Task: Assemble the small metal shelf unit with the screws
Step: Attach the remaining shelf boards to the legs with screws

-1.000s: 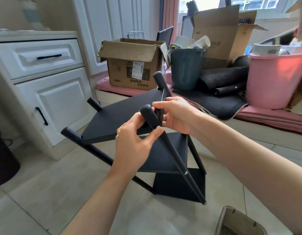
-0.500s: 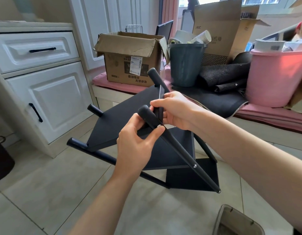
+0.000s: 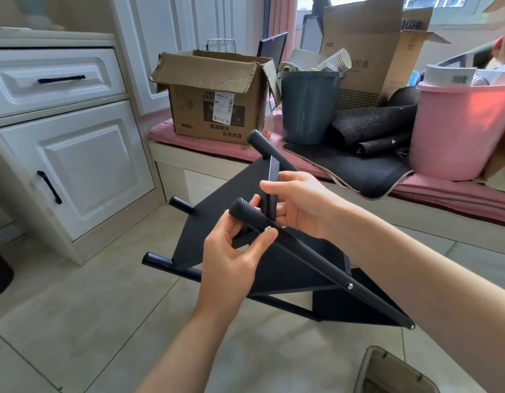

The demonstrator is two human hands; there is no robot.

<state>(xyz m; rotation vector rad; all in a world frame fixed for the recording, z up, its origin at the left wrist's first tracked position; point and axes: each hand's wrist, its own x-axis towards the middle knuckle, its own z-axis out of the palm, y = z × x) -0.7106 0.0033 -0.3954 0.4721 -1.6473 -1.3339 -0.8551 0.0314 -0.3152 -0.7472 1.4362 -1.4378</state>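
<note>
Head view looks down at a black shelf unit (image 3: 274, 268) lying tipped on the tile floor (image 3: 75, 321), right in front of the person.

Both hands are up at the top end of the near pole (image 3: 316, 259). The left hand (image 3: 231, 265) has its fingers curled behind the pole, and its thumb presses a small silver screw (image 3: 267, 229) against the pole. The right hand (image 3: 299, 205) curls its fingers around the edge of the top shelf board (image 3: 273, 191) and holds it steady beside the pole.

I think the step in hand is fixing the top board to this pole with that screw. Another screw (image 3: 350, 286) already sits lower down the same pole, so I think the job is well along. The next move needs the hole in the pole lined up with the hole in the board, and then the screw turned until it is tight. It could slip out if the thumb lets go too soon.

The hole under the thumb is hidden. No tool shows. A tray (image 3: 398, 373) at the bottom edge is cut off, so I cannot tell what is in it. The far poles are partly hidden by the boards.
</note>
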